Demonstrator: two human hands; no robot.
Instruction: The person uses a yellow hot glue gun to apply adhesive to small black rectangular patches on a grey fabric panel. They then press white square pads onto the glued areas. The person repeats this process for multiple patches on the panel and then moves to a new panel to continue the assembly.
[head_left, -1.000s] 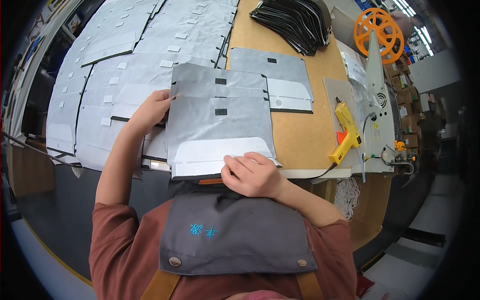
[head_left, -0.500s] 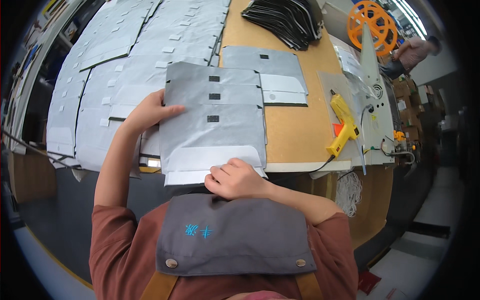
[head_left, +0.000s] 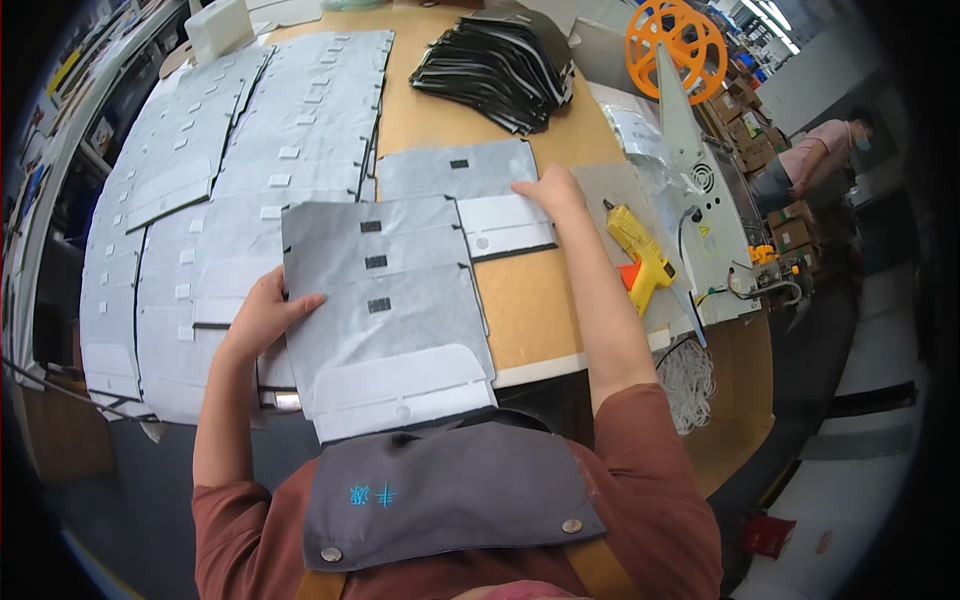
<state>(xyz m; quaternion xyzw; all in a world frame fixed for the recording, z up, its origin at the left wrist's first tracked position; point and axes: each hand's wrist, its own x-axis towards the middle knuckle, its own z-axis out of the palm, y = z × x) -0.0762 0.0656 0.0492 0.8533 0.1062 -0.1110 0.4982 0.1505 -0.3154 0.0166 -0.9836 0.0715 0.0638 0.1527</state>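
My left hand (head_left: pixel 268 315) grips the left edge of several overlapping grey fabric panels (head_left: pixel 400 330), its thumb lying on top. These panels lie stepped at the table's front edge, their near end against my apron. Each visible step bears a small black patch, and a white flap strip crosses the near end. At the far right, my right hand (head_left: pixel 548 192) pinches the right edge of another grey fabric panel (head_left: pixel 420 175) with a black patch and white flap. Its remaining fingers are mostly hidden. This panel lies on the tan tabletop (head_left: pixel 520 310), partly under the stepped ones.
Rows of grey panels with white tabs (head_left: pixel 300 130) cover the table's left side. A black stack (head_left: pixel 490 75) lies at the back. To the right are a yellow glue gun (head_left: pixel 640 260), a machine (head_left: pixel 715 230) and an orange reel (head_left: pixel 675 50). A person (head_left: pixel 815 160) stands beyond.
My right hand has left the white flap at the near end and reached forward to the farther panel's right edge. My left hand keeps its hold. The view has shifted.
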